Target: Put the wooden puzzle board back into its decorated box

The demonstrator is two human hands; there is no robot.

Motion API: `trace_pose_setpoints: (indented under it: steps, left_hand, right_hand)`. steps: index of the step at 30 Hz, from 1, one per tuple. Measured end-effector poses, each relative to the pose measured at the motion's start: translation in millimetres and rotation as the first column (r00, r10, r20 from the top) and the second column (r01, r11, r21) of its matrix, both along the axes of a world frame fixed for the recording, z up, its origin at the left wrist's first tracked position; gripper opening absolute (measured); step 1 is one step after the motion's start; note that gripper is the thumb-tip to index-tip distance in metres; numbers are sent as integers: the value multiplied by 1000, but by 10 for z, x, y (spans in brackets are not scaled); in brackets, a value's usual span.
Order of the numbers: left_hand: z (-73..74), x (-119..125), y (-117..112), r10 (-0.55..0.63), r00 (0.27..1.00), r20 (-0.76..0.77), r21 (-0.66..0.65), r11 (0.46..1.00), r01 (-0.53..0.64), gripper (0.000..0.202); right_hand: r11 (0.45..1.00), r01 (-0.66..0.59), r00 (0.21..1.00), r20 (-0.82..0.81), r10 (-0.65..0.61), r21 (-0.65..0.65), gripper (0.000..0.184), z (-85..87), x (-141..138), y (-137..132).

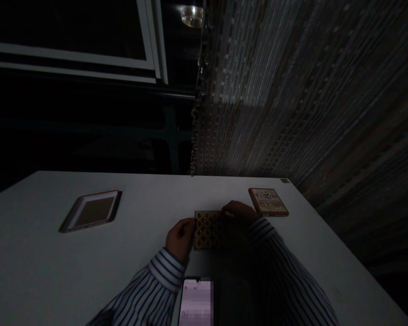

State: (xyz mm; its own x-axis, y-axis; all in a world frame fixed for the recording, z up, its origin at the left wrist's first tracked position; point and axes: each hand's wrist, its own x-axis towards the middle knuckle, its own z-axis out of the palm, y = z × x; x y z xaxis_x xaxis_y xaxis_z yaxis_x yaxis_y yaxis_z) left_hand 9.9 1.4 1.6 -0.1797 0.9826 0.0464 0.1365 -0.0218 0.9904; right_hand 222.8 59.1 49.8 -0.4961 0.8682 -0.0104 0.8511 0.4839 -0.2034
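A flat rectangular set of round yellowish pieces, which look like Chinese chess pieces in rows, lies on the white table before me. My left hand is at its left edge, with curled fingers pinching that side. Over the upper right part of the set, my right hand is closed, fingers bent down toward the pieces. Something pale shows at its fingertips, too dark to make out. The right side of the set is in deep shadow.
An open shallow box with a brown inside lies to the left. A box lid with printed characters is at the right. A lit phone lies in front of me. Beaded string curtains hang behind the white table.
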Motion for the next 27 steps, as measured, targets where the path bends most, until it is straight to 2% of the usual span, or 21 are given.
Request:
trace_pose_setpoints:
  steps: [5, 13, 17, 23, 27]
  left_hand:
    - [12, -11, -5, 13, 1000, -18, 11, 1000, -13, 27]
    - [-56, -13, 12, 9, 999, -38, 27, 1000, -8, 27]
    - [-32, -8, 9, 3, 1000, -1, 10, 1000, -3, 28]
    - [28, -7, -9, 4, 1000, -23, -2, 1000, -5, 29]
    - [18, -12, -7, 2, 1000, -17, 2, 1000, -2, 29]
  right_hand:
    - [1000, 7, 1000, 28, -7, -23, 22, 21, -7, 6]
    - [998, -5, 999, 53, 8, -59, 21, 33, -19, 20]
    - [998, 3, 999, 50, 0, -59, 21, 12, -16, 33]
    - [999, 14, 999, 40, -12, -47, 23, 22, -11, 10]
    - [999, 14, 999, 45, -12, -41, 22, 26, -10, -7]
